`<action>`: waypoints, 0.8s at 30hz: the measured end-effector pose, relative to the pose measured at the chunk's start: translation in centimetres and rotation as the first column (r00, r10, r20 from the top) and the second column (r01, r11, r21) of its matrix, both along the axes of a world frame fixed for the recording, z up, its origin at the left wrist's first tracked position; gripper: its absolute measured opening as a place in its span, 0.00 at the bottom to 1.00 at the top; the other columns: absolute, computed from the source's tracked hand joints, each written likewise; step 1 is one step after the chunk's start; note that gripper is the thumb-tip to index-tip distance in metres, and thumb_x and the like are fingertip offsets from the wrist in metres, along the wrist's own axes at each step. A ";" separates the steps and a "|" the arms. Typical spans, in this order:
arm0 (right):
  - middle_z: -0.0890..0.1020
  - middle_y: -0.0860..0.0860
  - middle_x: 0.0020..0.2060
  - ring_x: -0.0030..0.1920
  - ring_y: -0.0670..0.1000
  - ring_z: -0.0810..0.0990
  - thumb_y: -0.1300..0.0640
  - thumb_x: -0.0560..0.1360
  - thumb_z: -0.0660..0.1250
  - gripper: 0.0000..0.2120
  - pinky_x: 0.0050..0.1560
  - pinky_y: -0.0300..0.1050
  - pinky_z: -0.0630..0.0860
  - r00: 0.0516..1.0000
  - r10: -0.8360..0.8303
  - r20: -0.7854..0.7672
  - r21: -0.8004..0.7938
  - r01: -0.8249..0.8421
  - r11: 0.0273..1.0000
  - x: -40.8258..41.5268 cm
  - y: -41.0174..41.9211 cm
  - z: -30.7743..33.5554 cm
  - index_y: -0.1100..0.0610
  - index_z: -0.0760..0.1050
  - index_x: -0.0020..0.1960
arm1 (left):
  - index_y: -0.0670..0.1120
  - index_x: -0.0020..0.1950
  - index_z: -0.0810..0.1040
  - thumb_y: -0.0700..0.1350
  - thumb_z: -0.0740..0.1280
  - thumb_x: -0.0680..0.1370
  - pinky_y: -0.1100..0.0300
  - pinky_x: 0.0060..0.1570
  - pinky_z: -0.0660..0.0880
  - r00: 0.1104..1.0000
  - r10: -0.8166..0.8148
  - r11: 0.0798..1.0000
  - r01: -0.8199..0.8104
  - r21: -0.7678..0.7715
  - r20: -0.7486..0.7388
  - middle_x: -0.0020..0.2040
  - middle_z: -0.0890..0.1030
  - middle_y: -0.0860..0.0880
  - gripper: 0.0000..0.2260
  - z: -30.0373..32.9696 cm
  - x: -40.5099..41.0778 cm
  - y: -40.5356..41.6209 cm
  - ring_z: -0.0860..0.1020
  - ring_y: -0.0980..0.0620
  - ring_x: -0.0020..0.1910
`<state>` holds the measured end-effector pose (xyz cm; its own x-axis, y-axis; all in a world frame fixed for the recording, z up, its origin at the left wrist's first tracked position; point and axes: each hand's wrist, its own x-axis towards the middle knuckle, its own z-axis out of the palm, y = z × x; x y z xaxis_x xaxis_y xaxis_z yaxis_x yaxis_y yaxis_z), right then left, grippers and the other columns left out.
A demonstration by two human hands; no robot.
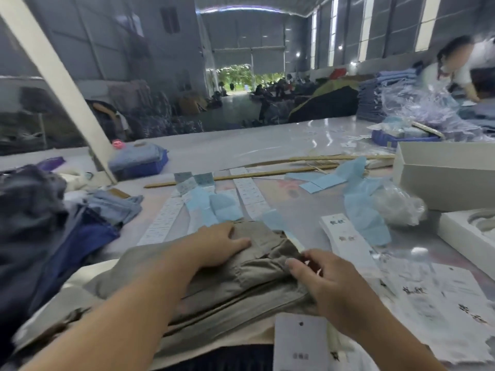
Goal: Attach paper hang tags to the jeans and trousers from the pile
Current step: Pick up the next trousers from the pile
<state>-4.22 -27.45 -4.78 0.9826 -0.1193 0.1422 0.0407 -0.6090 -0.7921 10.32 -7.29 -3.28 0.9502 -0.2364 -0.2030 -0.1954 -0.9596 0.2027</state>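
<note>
Trousers (227, 285) of khaki cloth lay folded on the long pale table (267, 145), just in front of the person, on top of a cream garment (80, 279). A pile of dark jeans (40, 223) sat to the left of them. A white box (442, 178) stood at the right. Rows of paper hang tags (249, 194), white and light blue, lay beyond the trousers. The left hand (217, 245) pressed flat on the cloth, fingers straight. The right hand (318, 279) had its fingers curled at the waistband near a small red thing (308, 262), too blurred to name; whether it pinched anything, I cannot tell.
</note>
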 end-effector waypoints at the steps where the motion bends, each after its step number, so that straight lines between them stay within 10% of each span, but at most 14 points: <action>1: 0.80 0.46 0.38 0.41 0.45 0.78 0.34 0.74 0.63 0.18 0.45 0.48 0.75 1.000 -0.008 -0.020 -0.068 0.007 0.998 -0.1 0.6 0.0 0.49 0.78 0.43 | 0.51 0.78 0.62 0.72 0.56 0.75 0.53 0.70 0.62 1.000 0.003 0.999 -0.002 -0.042 0.025 0.77 0.66 0.46 0.37 -0.7 -0.5 0.9 0.67 0.44 0.73; 8: 0.72 0.49 0.56 0.61 0.53 0.70 0.26 0.68 0.62 0.33 0.61 0.49 0.70 0.976 -0.151 -0.159 -0.406 0.075 0.911 -0.7 3.7 1.0 0.47 0.67 0.62 | 0.55 0.78 0.61 0.74 0.51 0.71 0.47 0.71 0.63 0.989 0.023 0.989 -0.001 -0.146 0.148 0.75 0.67 0.49 0.39 -2.0 -2.9 2.4 0.65 0.45 0.72; 19: 0.78 0.46 0.46 0.48 0.49 0.76 0.66 0.70 0.66 0.17 0.44 0.40 0.67 0.942 -0.096 0.323 -0.193 0.164 0.967 -1.1 6.7 2.0 0.51 0.74 0.54 | 0.53 0.78 0.59 0.67 0.52 0.79 0.45 0.72 0.62 0.977 -0.072 0.983 0.104 -0.151 0.201 0.77 0.63 0.49 0.31 -1.8 -4.5 3.6 0.61 0.46 0.75; 24: 0.71 0.40 0.50 0.49 0.33 0.71 0.39 0.66 0.74 0.22 0.44 0.30 0.64 0.956 -0.146 0.253 0.119 0.119 0.986 0.3 8.7 3.1 0.40 0.68 0.55 | 0.53 0.75 0.62 0.64 0.51 0.80 0.45 0.70 0.63 0.965 -0.115 0.971 0.160 -0.178 0.236 0.75 0.66 0.50 0.27 -1.9 -5.5 4.3 0.63 0.48 0.73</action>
<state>-3.90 -18.76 -1.68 0.8876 -0.2728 0.3712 0.1783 -0.5396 -0.8229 4.83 -3.03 -5.15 0.9215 -0.3816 0.0727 -0.3841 -0.8667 0.3184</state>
